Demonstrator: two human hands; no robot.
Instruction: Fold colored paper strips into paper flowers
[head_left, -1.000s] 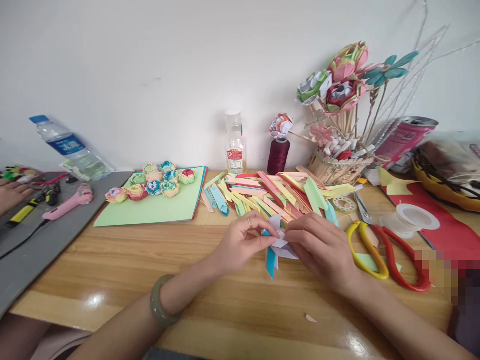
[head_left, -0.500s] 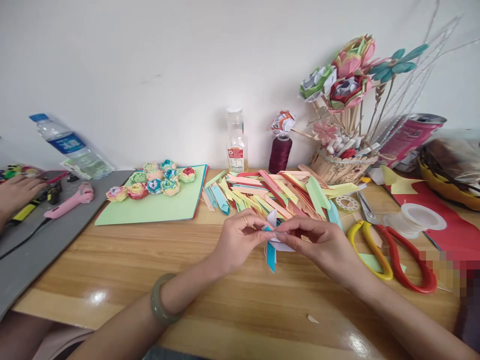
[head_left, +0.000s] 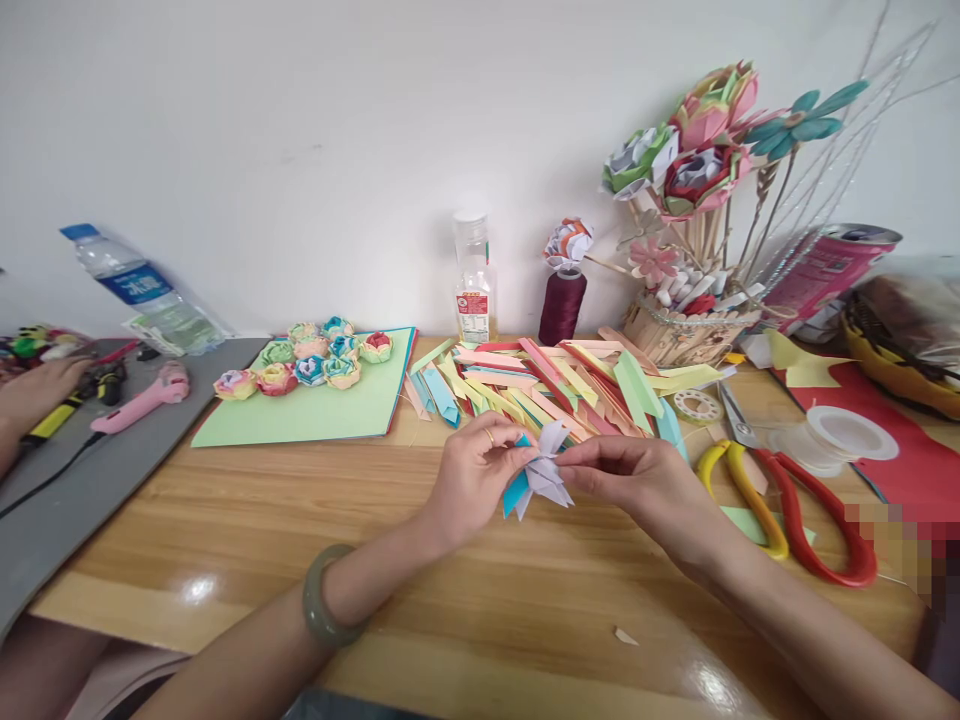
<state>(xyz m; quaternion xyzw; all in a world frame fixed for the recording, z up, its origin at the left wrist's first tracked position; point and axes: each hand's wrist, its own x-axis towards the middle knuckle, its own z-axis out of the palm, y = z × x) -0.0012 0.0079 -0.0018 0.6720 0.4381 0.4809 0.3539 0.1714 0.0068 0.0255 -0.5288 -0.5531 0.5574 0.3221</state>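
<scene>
Head view: just in front of the heap of folded paper strips point(head_left: 540, 385), the left hand point(head_left: 469, 475) has its thumb and fingers clamped on a white-and-blue paper piece point(head_left: 547, 478), whose folds fan out above the wooden table point(head_left: 315, 520). The right hand point(head_left: 664, 495) has its thumb and forefinger close together at the right edge of that piece; whether a fold is caught between them, I cannot tell. Left of the heap, small paper flowers point(head_left: 307, 370) sit on a green sheet point(head_left: 300, 425). Behind the heap stand a glass bottle point(head_left: 472, 290) and a dark red thread spool point(head_left: 562, 308). Right of the heap lie scissors point(head_left: 780, 500) with yellow and red handles. Well left of it, another person's hand point(head_left: 45, 390) rests near a pink tool point(head_left: 146, 400).
</scene>
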